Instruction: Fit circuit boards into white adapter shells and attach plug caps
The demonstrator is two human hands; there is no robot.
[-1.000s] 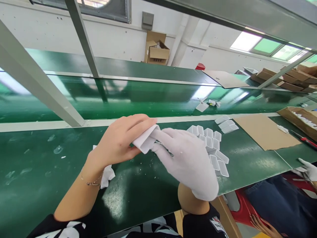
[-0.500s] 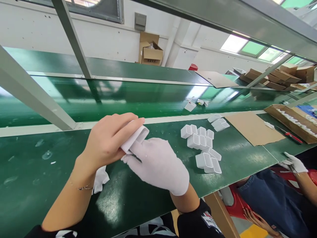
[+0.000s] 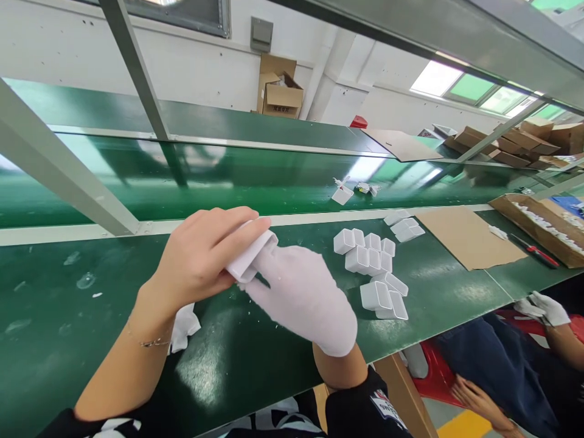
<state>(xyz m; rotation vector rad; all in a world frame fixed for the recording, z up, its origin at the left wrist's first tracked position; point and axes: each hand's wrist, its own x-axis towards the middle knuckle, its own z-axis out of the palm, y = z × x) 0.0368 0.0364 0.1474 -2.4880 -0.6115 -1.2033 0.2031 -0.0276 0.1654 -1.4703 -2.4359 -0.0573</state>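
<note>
My bare left hand (image 3: 205, 255) is wrapped over a small white plastic box (image 3: 252, 258) with an open end. That end faces right, toward my white-gloved right hand (image 3: 296, 292). The gloved fingers grip the box at its open end; some fingertips are hidden inside or behind the rim. Both hands hold the box just above the green table (image 3: 246, 365). A crumpled white cloth (image 3: 184, 328) lies under my left wrist. To the right of my hands stand several similar white boxes (image 3: 368, 258), grouped on the table.
Beyond the table runs a green belt (image 3: 255, 182) carrying a small white part (image 3: 342, 194). A cardboard sheet (image 3: 469, 237), red-handled tool (image 3: 538, 252) and long carton (image 3: 538, 225) lie at right. A co-worker's gloved hand (image 3: 550, 309) is at the right edge. Grey frame posts (image 3: 68, 158) rise at left.
My right hand has shifted slightly right, and the box has turned a little in my left hand. The white part on the belt has moved left. The co-worker's gloved hands have come together.
</note>
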